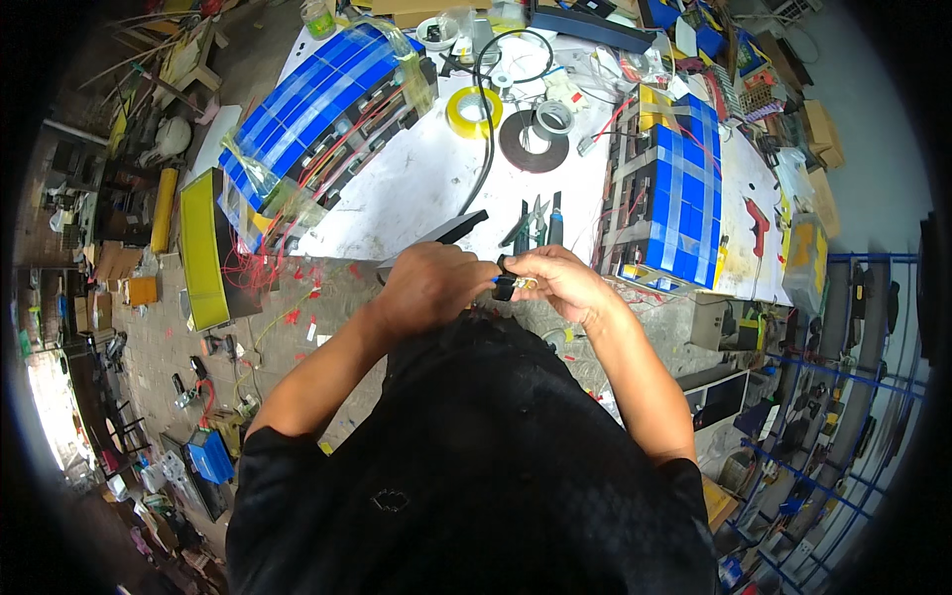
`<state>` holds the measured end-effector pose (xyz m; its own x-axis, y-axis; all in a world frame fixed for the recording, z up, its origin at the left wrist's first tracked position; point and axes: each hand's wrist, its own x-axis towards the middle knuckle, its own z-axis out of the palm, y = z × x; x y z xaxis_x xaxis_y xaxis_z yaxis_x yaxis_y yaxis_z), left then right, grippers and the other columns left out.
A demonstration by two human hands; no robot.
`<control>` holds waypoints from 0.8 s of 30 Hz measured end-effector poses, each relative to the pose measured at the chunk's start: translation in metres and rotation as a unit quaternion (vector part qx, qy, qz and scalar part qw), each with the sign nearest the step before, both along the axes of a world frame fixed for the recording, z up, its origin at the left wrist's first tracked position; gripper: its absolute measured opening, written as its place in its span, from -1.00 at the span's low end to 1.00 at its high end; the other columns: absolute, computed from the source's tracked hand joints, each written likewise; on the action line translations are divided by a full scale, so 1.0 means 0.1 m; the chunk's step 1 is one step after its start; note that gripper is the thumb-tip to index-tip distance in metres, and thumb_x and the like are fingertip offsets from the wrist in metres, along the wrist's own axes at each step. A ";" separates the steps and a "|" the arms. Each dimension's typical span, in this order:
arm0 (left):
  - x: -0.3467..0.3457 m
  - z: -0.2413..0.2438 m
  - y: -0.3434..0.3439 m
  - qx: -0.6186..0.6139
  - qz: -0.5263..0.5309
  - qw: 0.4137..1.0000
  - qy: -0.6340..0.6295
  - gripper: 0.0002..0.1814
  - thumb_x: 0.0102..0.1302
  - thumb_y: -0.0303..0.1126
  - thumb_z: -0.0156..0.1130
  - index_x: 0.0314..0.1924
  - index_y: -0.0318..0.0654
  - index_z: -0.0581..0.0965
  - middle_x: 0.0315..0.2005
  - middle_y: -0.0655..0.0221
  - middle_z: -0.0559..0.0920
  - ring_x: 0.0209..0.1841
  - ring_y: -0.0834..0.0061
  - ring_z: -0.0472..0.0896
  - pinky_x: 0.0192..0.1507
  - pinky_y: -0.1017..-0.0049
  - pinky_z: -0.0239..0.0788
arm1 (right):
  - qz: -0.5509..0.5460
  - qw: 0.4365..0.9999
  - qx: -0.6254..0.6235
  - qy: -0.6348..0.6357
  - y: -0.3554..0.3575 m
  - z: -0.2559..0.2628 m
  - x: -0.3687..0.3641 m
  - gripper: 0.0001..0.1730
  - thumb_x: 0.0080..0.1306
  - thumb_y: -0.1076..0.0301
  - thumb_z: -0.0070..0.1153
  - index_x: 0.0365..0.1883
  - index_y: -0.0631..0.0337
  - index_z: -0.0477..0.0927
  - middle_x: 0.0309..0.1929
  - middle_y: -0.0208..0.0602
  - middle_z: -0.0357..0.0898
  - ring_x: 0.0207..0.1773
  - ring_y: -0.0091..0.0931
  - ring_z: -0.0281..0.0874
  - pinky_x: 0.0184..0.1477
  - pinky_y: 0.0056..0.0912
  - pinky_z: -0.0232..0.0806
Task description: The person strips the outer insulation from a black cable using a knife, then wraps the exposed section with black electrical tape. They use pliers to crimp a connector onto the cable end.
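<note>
A small black part with bright metal showing at its right side is between my two hands, above the front edge of the white-topped table. My right hand pinches it between thumb and fingers. My left hand is curled with its fingertips at the part's left side, where a speck of blue shows; its palm is hidden. Behind the left hand a flat black object juts over the table. Just beyond the hands lie pliers and a blue-and-black-handled tool.
Large blue-wrapped battery packs stand left and right. A black cable crosses the table near yellowish tape, a dark tape roll and grey tape. A red glue gun lies right. Loose red wires hang left.
</note>
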<state>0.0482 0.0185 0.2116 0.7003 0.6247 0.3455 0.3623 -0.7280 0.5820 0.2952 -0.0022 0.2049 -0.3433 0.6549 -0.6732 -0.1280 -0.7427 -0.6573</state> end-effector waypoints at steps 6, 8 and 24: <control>0.01 -0.03 -0.06 -0.116 0.012 0.992 -0.045 -0.86 0.37 -0.42 0.35 -0.10 -0.19 0.65 -0.34 0.20 0.69 -0.26 0.05 0.69 -0.19 0.22 0.52 | -0.049 0.990 -0.094 0.092 -0.15 -0.36 0.02 -0.70 0.49 0.16 0.30 -0.02 0.21 0.69 -0.41 -0.50 0.64 -0.34 -0.58 0.64 -0.19 -0.53 0.52; 0.02 -0.03 -0.07 -0.171 0.031 0.984 -0.035 -0.85 0.41 -0.47 0.30 -0.04 -0.24 0.63 -0.27 0.16 0.71 -0.20 0.07 0.71 -0.12 0.24 0.53 | -0.131 0.984 -0.047 0.111 -0.27 -0.42 -0.13 -0.73 0.54 0.17 0.22 0.00 0.19 0.68 -0.36 -0.48 0.64 -0.30 -0.58 0.63 -0.16 -0.51 0.52; 0.00 -0.05 0.13 -0.573 0.064 0.799 -0.173 -0.77 0.54 -0.41 0.24 0.10 -0.35 0.62 -0.30 0.43 0.68 -0.35 0.69 0.56 -0.27 0.61 0.41 | 0.021 0.745 0.597 -0.296 -0.47 -0.11 -0.04 -0.52 0.20 0.67 0.17 0.12 0.25 0.67 0.00 -0.04 0.71 0.09 -0.15 0.71 0.16 -0.19 0.53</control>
